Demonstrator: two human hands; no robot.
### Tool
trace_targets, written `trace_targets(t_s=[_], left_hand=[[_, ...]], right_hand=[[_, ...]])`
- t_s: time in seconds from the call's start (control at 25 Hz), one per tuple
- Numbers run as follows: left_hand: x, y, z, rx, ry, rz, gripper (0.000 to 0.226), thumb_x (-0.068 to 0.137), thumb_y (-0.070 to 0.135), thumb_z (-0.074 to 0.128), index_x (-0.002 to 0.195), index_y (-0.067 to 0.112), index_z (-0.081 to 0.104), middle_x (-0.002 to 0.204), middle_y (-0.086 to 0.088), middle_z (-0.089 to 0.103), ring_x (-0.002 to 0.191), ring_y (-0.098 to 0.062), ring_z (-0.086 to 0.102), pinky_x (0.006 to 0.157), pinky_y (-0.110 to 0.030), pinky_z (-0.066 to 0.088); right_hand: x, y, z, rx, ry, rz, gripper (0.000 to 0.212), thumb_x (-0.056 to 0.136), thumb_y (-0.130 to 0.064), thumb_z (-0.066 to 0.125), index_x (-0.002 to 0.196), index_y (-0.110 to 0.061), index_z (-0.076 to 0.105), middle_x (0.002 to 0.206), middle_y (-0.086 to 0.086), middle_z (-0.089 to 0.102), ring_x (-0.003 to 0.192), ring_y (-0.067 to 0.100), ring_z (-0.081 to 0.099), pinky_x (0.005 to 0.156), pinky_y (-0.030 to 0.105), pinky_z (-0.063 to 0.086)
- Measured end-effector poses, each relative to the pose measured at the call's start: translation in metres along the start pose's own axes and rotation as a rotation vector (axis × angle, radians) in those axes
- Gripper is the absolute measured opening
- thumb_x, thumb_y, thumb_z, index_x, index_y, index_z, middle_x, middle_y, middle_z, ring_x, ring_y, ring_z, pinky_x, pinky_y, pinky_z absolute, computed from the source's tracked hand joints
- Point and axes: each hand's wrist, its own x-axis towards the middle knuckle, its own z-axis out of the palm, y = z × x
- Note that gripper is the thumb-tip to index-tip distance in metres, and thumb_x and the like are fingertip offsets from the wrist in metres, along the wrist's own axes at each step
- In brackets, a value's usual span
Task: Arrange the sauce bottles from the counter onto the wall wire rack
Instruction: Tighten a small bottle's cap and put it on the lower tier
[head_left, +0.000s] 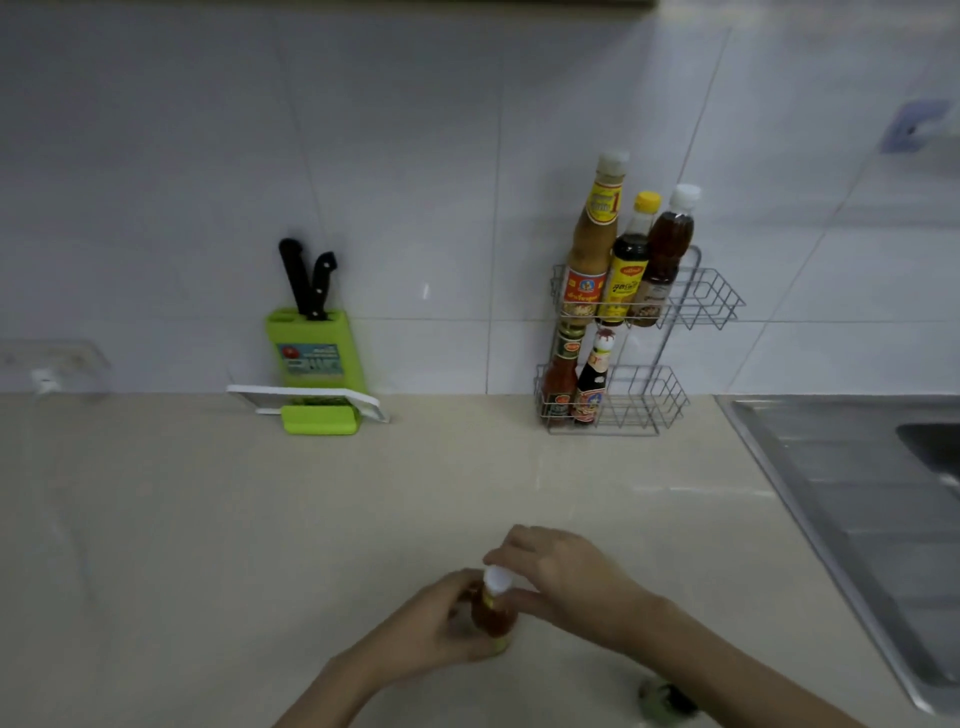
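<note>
A small red sauce bottle (492, 613) with a white cap stands upright on the beige counter near me. My left hand (441, 623) wraps around its body from the left. My right hand (566, 577) touches its neck and cap from the right. The two-tier wire rack (696, 301) hangs on the tiled wall at the back right. Its upper shelf holds three bottles: a tall tan one (595, 239), a dark one with a yellow cap (628, 260) and a brown one with a white cap (667, 249). The lower shelf holds a red bottle (561, 379) and a dark bottle (592, 384).
A green knife block (311, 353) with two black-handled knives and a white board stands at the back, left of the rack. A steel sink (862, 499) takes up the right side. A dark blurred object (665, 701) lies on the counter under my right forearm.
</note>
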Motion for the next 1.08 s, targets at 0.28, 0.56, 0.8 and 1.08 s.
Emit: trace_targets(t_s=[0.28, 0.56, 0.8, 1.08], left_hand=[[-0.002, 0.008, 0.010, 0.032, 0.166, 0.033, 0.032, 0.073, 0.042, 0.071, 0.099, 0.051, 0.054, 0.110, 0.011, 0.068, 0.102, -0.004, 0.064, 0.095, -0.034, 0.052], [-0.001, 0.004, 0.018, -0.001, 0.165, 0.011, 0.037, 0.076, 0.042, 0.073, 0.110, 0.036, 0.059, 0.111, 0.013, 0.067, 0.101, -0.001, 0.064, 0.091, -0.030, 0.056], [-0.004, 0.002, 0.026, 0.027, 0.223, 0.025, 0.023, 0.076, 0.039, 0.076, 0.087, 0.039, 0.056, 0.097, 0.015, 0.065, 0.095, 0.001, 0.063, 0.089, -0.034, 0.055], [-0.010, 0.013, 0.041, 0.001, 0.376, 0.052, 0.024, 0.076, 0.033, 0.076, 0.086, 0.040, 0.055, 0.091, 0.015, 0.064, 0.090, -0.004, 0.060, 0.077, -0.016, 0.048]], right_hand=[[0.021, -0.012, -0.015, -0.631, -0.130, -0.226, 0.034, 0.070, -0.054, 0.071, 0.082, -0.023, 0.065, 0.071, -0.002, 0.063, 0.062, 0.016, 0.060, 0.049, 0.025, 0.042], [0.033, -0.025, -0.029, -0.655, -0.340, -0.171, 0.049, 0.096, -0.054, 0.035, 0.114, -0.013, 0.056, 0.100, 0.012, 0.066, 0.086, 0.028, 0.054, 0.067, 0.035, 0.032], [0.029, -0.041, -0.015, -0.560, -0.350, 0.146, 0.056, 0.101, -0.046, 0.024, 0.068, -0.010, 0.052, 0.083, 0.011, 0.067, 0.067, 0.024, 0.052, 0.065, 0.033, 0.029], [0.031, -0.049, -0.003, -0.577, -0.326, 0.374, 0.058, 0.101, -0.047, 0.021, 0.060, -0.011, 0.043, 0.057, 0.002, 0.039, 0.049, 0.015, 0.034, 0.048, 0.029, 0.016]])
